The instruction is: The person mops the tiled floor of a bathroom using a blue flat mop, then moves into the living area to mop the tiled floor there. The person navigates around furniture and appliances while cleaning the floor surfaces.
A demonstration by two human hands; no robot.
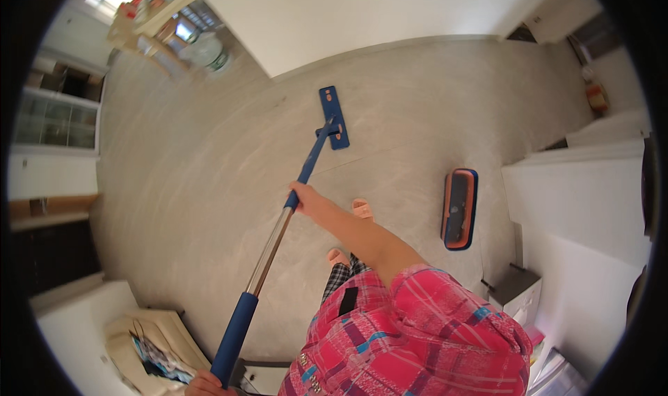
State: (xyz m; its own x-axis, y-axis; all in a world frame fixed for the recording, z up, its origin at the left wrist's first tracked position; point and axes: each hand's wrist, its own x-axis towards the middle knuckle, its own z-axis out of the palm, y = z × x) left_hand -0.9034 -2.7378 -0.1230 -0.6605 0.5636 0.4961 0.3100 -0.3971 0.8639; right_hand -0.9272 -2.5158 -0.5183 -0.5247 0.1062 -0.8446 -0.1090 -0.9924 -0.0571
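A flat mop stretches diagonally across the view, its rectangular blue head (330, 104) with orange parts lying on the grey floor (209, 151). My right hand (305, 199) grips the lower blue sleeve of the mop pole (267, 250), just above the bare metal section. At the bottom edge, my left hand (206, 384) is wrapped round the end of the blue handle grip (235, 333); part of this hand is cut off by the frame. To the right stands a narrow blue and orange mop bucket (459, 208), dark inside.
A white wall corner (274, 67) juts in beyond the mop head. Near a table (167, 12) at the upper left stands a large clear water bottle (209, 52). White cabinets (52, 177) line the left; a beige chair (162, 333) holds clothing. A small cabinet (514, 289) stands lower right.
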